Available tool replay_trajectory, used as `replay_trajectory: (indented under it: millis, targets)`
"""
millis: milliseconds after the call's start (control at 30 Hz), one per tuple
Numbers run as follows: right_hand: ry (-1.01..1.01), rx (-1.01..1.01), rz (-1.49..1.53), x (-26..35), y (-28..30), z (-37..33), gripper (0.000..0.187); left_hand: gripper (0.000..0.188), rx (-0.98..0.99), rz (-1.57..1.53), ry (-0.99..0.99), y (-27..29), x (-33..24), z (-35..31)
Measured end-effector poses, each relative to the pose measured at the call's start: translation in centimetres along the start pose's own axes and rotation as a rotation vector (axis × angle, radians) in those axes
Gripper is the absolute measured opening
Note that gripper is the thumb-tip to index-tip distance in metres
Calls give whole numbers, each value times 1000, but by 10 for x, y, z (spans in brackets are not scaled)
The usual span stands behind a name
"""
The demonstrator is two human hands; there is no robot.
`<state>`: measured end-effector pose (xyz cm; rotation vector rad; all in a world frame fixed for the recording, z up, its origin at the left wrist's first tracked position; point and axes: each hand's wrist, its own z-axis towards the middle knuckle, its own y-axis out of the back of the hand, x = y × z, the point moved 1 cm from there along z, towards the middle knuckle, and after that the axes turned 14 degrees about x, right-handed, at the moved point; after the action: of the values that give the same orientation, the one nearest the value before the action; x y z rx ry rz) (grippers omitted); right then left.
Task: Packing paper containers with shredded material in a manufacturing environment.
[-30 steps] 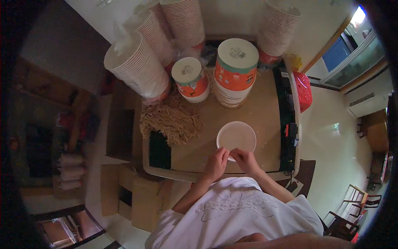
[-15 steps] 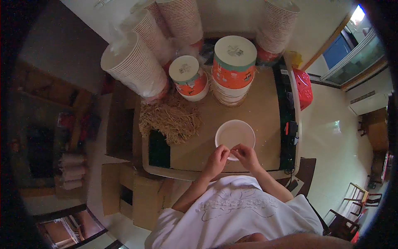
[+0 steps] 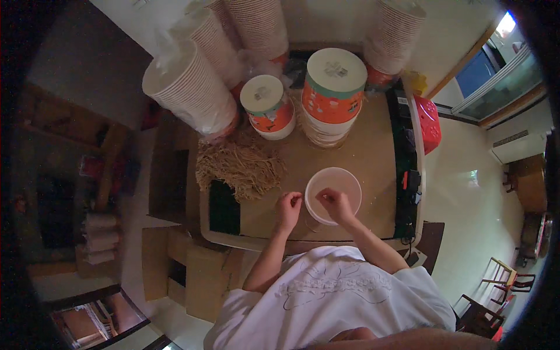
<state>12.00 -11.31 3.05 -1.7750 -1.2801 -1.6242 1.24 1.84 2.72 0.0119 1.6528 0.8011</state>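
Observation:
A white round paper tub (image 3: 345, 179) stands with its mouth up near the table's front edge. My right hand (image 3: 337, 205) is over its mouth, thumb and fingers pinched together. Just left of the rim is my left hand (image 3: 289, 211), also closed in a pinch. Whatever the fingers hold, if anything, is too small to make out. A thin strand (image 3: 314, 227) seems to lie by the tub's near side. Left of the hands is a heap of tan twine strands (image 3: 239, 168).
An upturned orange-and-white tub stack (image 3: 332, 105) and a smaller tub (image 3: 268, 111) stand beyond. Wrapped cup stacks (image 3: 189, 90) rise behind. Small dark devices (image 3: 410, 181) line the table's right edge. An open cardboard box (image 3: 201, 274) is at lower left.
My hands, together at the tub's near rim before, have moved apart. The left went leftward off the rim; the right went up over the tub's mouth.

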Motion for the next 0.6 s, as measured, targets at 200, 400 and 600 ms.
replay_trajectory:
  millis: [200, 400, 600]
  targets:
    - [-12, -47, -33, 4, -11, 9, 10, 16, 51, -6, 73, 0, 0, 1]
    - [-56, -58, -62, 4, -14, 13, 14, 21, 72, -3, 97, 0, -7, 3]
    - [-48, -59, -61, 4, -15, 15, 15, 21, 75, -13, 95, 0, -9, 4]
